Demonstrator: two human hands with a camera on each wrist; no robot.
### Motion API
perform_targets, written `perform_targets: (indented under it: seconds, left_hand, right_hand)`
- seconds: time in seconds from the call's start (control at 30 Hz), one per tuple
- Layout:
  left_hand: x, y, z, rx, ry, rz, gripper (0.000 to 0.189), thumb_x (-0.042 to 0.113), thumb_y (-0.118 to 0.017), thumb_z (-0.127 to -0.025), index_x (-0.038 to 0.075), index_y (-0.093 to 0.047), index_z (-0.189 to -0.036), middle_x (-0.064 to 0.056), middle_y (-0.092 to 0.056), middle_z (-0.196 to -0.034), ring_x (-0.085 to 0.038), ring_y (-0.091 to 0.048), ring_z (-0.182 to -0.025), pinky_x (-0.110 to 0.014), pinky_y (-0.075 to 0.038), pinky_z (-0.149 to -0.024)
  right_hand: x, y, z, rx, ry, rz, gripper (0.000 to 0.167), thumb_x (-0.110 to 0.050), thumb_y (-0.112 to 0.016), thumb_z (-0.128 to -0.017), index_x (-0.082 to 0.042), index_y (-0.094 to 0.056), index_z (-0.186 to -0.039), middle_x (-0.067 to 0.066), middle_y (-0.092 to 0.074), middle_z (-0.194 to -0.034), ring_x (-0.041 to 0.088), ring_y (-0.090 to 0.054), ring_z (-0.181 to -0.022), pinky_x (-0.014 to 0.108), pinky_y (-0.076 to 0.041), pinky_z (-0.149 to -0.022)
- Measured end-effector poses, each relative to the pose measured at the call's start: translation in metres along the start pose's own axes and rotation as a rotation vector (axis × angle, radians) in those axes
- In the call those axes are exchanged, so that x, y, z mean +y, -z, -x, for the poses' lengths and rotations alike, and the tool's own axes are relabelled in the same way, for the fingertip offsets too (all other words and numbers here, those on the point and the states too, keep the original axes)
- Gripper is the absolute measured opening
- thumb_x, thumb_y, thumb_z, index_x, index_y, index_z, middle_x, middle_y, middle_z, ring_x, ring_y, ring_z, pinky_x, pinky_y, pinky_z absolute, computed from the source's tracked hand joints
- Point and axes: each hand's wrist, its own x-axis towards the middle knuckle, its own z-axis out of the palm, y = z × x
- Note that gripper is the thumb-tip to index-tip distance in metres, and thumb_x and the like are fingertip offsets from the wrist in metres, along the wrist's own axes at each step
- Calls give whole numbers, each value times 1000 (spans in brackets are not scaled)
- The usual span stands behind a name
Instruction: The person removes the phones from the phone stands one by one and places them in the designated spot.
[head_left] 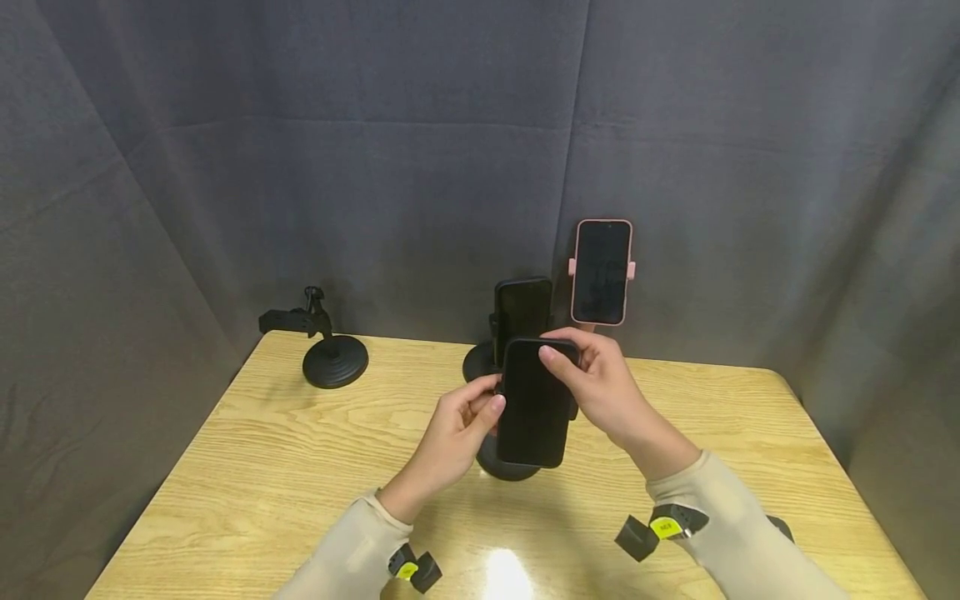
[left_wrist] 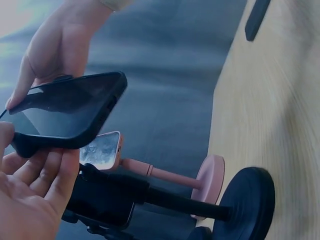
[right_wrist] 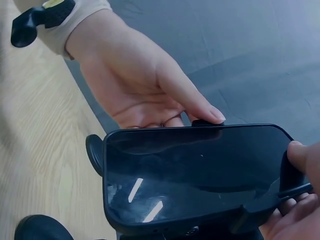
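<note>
A black smartphone (head_left: pixel 532 417) sits upright, tilted back, at the clamp of a black phone stand, whose round base (head_left: pixel 506 468) shows below it. My right hand (head_left: pixel 603 383) pinches the phone's upper right corner, thumb on the screen and fingers behind. At the left edge my left hand (head_left: pixel 453 433) grips the clamp, and in the right wrist view its thumb rests by a black clamp pad (right_wrist: pixel 207 122). The other clamp pad (right_wrist: pixel 255 215) overlaps the opposite edge of the phone. Most of the clamp is hidden behind the phone.
Just behind stands another black phone (head_left: pixel 525 308) in a black stand. Further back is a pink-cased phone (head_left: pixel 602 271) on a pink stand (left_wrist: pixel 212 175). A black stand without a phone (head_left: pixel 335 361) is at the table's back left. Grey curtains (head_left: pixel 360 183) surround the wooden table (head_left: pixel 300 475).
</note>
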Motion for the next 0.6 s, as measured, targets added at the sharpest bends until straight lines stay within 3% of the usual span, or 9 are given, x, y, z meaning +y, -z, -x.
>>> perform_targets:
  seconds: [0.03, 0.13, 0.23, 0.27, 0.37, 0.5, 0.6]
  left_hand:
    - [0, 0, 0, 3, -1, -23, 35, 14, -51, -107, -6, -56, -136, -27, -72, -111, -2, -66, -85, -21, -58, -76]
    - [1, -2, -2, 21, -23, -112, 33, 15, -48, -108, -3, -57, -134, -22, -73, -103, -4, -62, -81, -21, -55, -73]
    - [0, -5, -4, 47, -67, -190, 31, 16, -46, -109, -1, -58, -132, -17, -71, -97, -7, -60, -80, -22, -55, -72]
    - [-1, -5, -4, 60, -88, -216, 30, 15, -46, -109, 0, -59, -131, -16, -71, -97, -8, -61, -81, -22, -55, -72]
    - [-5, -8, -7, 102, -174, -302, 28, 16, -45, -109, 1, -61, -126, -14, -73, -101, -13, -67, -84, -25, -59, -73]
    - [-14, -11, -9, 184, -301, -426, 31, 24, -43, -110, 2, -63, -116, -12, -74, -94, -15, -68, -77, -24, -58, -67]
    - [-18, -14, -11, 243, -380, -485, 38, 32, -39, -110, 2, -63, -109, -10, -71, -84, -14, -64, -68, -22, -54, -61]
  right_hand:
    - [-1, 0, 0, -2, -12, 10, 29, -9, -58, -103, 11, -60, -124, -16, -74, -94, 5, -74, -89, 25, -61, -81]
    - [-4, 2, -1, -11, -66, 32, 31, -12, -58, -104, 8, -60, -127, -15, -69, -77, 2, -67, -66, 21, -59, -70]
    - [-6, 3, -1, -25, -111, 46, 33, -15, -58, -104, 5, -60, -130, -11, -58, -61, 4, -46, -44, 20, -50, -56]
    - [-7, 3, -1, -27, -123, 51, 33, -16, -58, -104, 5, -60, -130, -10, -52, -56, 6, -38, -40, 21, -44, -50]
    - [-8, 2, -1, -25, -133, 67, 34, -17, -58, -104, 4, -60, -130, -8, -44, -51, 8, -31, -37, 22, -37, -44]
    - [-7, 2, -1, -6, -124, 112, 32, -17, -59, -104, 3, -61, -129, -7, -34, -49, 9, -27, -39, 22, -42, -52]
    - [-6, 0, -1, 13, -90, 135, 30, -16, -60, -103, 3, -63, -127, -8, -47, -59, 6, -43, -49, 20, -52, -72]
